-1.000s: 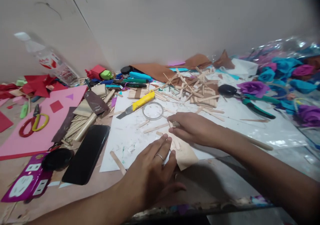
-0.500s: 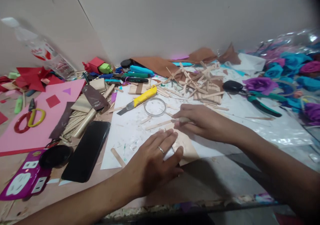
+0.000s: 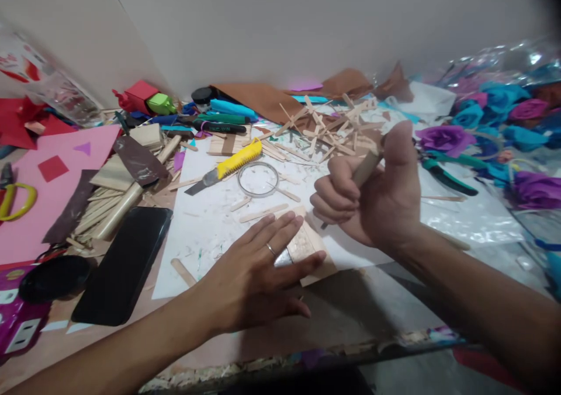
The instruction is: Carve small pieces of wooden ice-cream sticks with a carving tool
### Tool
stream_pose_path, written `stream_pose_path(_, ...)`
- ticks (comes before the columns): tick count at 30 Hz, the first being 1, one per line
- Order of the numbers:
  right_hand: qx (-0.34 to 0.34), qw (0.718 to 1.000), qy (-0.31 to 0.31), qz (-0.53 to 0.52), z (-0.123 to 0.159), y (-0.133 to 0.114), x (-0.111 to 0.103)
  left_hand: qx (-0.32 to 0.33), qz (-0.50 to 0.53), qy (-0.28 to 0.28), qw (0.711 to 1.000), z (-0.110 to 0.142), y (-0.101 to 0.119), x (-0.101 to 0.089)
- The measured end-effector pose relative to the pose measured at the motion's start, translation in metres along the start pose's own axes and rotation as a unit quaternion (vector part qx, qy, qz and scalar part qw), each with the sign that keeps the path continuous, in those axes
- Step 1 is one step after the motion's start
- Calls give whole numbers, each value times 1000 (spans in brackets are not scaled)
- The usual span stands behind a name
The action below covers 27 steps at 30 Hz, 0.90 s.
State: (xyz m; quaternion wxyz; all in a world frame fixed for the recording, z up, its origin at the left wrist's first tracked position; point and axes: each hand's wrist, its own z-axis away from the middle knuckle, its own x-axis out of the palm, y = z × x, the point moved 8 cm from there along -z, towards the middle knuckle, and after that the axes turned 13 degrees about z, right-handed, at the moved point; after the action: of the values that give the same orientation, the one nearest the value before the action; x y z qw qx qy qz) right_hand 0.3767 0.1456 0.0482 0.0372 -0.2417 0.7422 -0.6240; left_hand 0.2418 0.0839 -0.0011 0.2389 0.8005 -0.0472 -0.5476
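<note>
My left hand [image 3: 258,272], a ring on one finger, lies with its fingers stretched out over the left edge of a flat pale wooden piece [image 3: 310,246]. A shiny silver strip [image 3: 284,259] shows between its fingers, the rest covered by the hand. Raised to the right of the wood, my right hand [image 3: 372,193] is closed around a slim tan-handled tool [image 3: 367,168]. Its thumb points up, and the tool's narrow dark tip pokes out below the fist. Beyond the hands lie a clear ring-shaped roll [image 3: 258,180] and a yellow box cutter [image 3: 239,160] with its blade out.
Loose wooden sticks [image 3: 333,129] are heaped at the back on white paper [image 3: 175,266]. Left are a black phone [image 3: 125,260], stacked sticks [image 3: 99,208] and scissors [image 3: 20,202]. Green-handled pliers [image 3: 451,176] and paper flowers [image 3: 447,141] are at right. The table edge [image 3: 263,366] is in front.
My right hand has lifted off the wooden piece and turned palm-side toward me, still gripping the tool. My left hand stays on the wood, fingers slightly more spread. The view has shifted right.
</note>
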Motion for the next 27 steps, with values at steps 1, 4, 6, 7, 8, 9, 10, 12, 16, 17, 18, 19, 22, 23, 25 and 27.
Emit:
stream_pose_path(1,0,1000,-4,-10,0,2,1,2,-1,-1,1000,0,0,0)
stream_pose_path(4,2,1000,-16,-26,3,8,4,7,3,2,1000,1,0,0)
stream_pose_path(6,9,999,-21,-24,5,12,7,9,10,0,1000,0,0,0)
stream_pose_path(7,16,999,-23,-18,6,14,7,11,14,-1,1000,-1,1,0)
stream_pose_path(8,24,999,-26,-9,7,15,8,11,20,-3,1000,-2,1,0)
stream_pose_path(9,32,999,-27,2,8,16,8,12,27,-5,1000,-3,1,0)
stream_pose_path(10,39,999,-27,13,8,17,8,12,34,-5,999,-4,1,-1)
stream_pose_path(12,53,998,-19,24,9,17,8,11,42,-7,999,-6,0,-2)
stream_pose_path(16,84,996,18,4,10,21,5,7,60,-34,998,-9,-2,-4)
stream_pose_path(17,83,996,17,-4,10,21,6,5,66,-47,997,-10,-3,-4)
stream_pose_path(18,76,997,10,-13,10,21,8,4,71,-60,996,-10,-3,-4)
stream_pose_path(19,63,998,-3,-22,9,19,10,5,74,-72,995,-10,-3,-3)
stream_pose_path(22,42,998,-14,-42,8,16,10,11,75,-79,994,-9,-3,-2)
stream_pose_path(23,41,998,-10,-47,8,16,9,8,73,-76,994,-9,-4,-2)
stream_pose_path(25,51,997,5,-51,8,17,5,2,68,-69,995,-7,-6,0)
stream_pose_path(27,54,997,18,-52,7,18,3,-2,66,-66,996,-6,-8,1)
